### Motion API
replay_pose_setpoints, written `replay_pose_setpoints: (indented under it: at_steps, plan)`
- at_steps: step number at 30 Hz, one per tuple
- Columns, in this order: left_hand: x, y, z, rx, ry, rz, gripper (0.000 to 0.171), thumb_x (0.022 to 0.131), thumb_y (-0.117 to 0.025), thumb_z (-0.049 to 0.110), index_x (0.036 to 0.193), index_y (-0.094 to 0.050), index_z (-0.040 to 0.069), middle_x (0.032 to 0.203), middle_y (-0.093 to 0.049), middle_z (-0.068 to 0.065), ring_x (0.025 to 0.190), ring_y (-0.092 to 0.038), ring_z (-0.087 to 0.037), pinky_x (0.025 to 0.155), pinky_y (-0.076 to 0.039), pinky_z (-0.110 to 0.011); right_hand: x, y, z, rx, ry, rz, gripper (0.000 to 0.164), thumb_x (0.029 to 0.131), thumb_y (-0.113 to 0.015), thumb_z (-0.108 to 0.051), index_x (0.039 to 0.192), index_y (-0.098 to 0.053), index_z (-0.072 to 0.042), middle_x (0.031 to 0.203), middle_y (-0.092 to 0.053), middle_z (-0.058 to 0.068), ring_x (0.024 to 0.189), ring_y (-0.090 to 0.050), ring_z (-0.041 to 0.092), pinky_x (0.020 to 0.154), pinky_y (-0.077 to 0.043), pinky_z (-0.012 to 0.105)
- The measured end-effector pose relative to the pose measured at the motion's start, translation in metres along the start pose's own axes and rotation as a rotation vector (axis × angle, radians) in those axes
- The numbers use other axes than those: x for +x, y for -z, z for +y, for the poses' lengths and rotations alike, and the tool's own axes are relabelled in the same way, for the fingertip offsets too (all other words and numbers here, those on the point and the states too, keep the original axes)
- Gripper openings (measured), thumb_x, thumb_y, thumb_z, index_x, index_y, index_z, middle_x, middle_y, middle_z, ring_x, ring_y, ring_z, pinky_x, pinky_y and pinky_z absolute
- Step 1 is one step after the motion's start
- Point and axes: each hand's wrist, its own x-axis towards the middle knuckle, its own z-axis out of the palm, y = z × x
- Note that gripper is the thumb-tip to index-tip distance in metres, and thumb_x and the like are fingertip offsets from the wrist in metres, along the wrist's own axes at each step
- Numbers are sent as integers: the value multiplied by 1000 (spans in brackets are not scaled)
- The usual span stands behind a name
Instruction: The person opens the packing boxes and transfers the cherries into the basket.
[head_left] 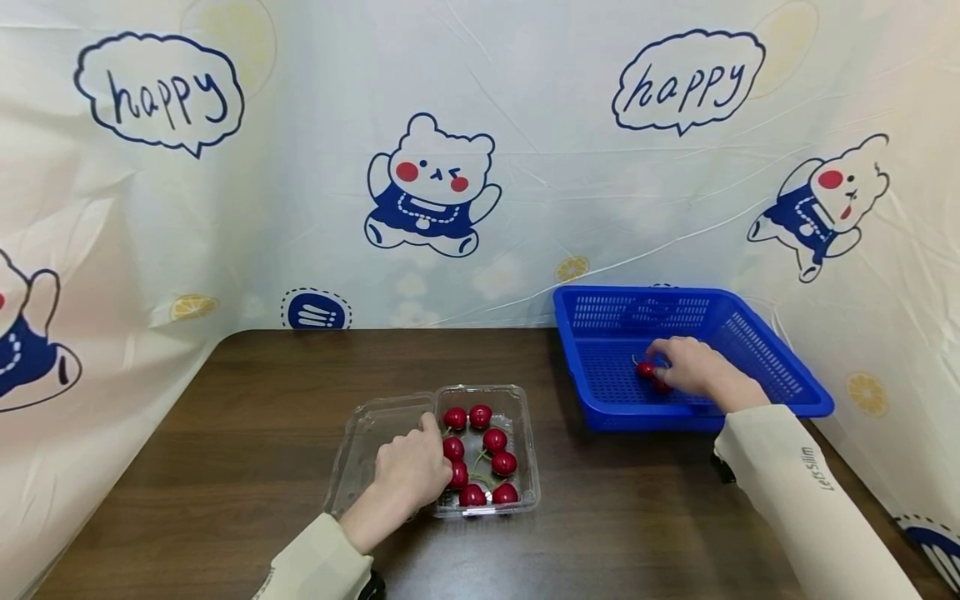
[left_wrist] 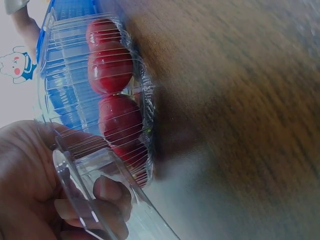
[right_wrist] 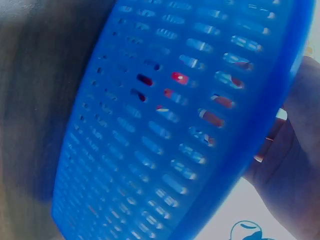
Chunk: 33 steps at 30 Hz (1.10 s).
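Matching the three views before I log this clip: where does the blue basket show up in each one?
Head: right of centre, at the back of the table, the right hand inside the blue basket.
Left wrist: upper left, mostly seen through the clear box.
Right wrist: large across the middle, cut off by the frame.
Shared landmark: the brown table, right side in left wrist, left side in right wrist.
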Motion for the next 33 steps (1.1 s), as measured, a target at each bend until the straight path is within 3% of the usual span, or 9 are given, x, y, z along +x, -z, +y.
replay_pose_setpoints:
  at_steps: [10, 17, 23, 33]
  plan:
    - [0, 1, 0, -7, 3, -3, 36, 76, -62, 19, 100, -46, -2, 71, -67, -18, 60, -64, -35, 49, -48, -47, 2, 6, -16, -26, 26, 36, 37, 90, -61, -13, 125, -60, -1, 126, -59, 32, 112, -55, 47, 92, -44, 67]
    - [0, 1, 0, -10, 7, -11, 36, 77, -62, 20, 102, -46, -2, 71, -67, -17, 59, -63, -34, 49, -48, -47, 2, 9, -21, -32, 58, 64, 35, 92, -60, -15, 124, -60, -2, 123, -61, 30, 104, -58, 41, 90, -47, 65]
    - [0, 1, 0, -11, 8, -13, 37, 77, -62, 20, 103, -47, -2, 70, -67, -17, 58, -63, -33, 49, -48, -47, 2, 11, -31, -37, 84, 85, 36, 92, -59, -14, 126, -59, -2, 127, -59, 31, 111, -56, 47, 91, -45, 67]
    - [-1, 0, 0, -14, 1, -1, 36, 77, -62, 20, 101, -46, -2, 68, -66, -16, 56, -62, -33, 47, -47, -46, 4, 17, -53, -20, 162, 123, 40, 93, -60, -19, 130, -56, -4, 127, -60, 27, 114, -56, 44, 93, -46, 65]
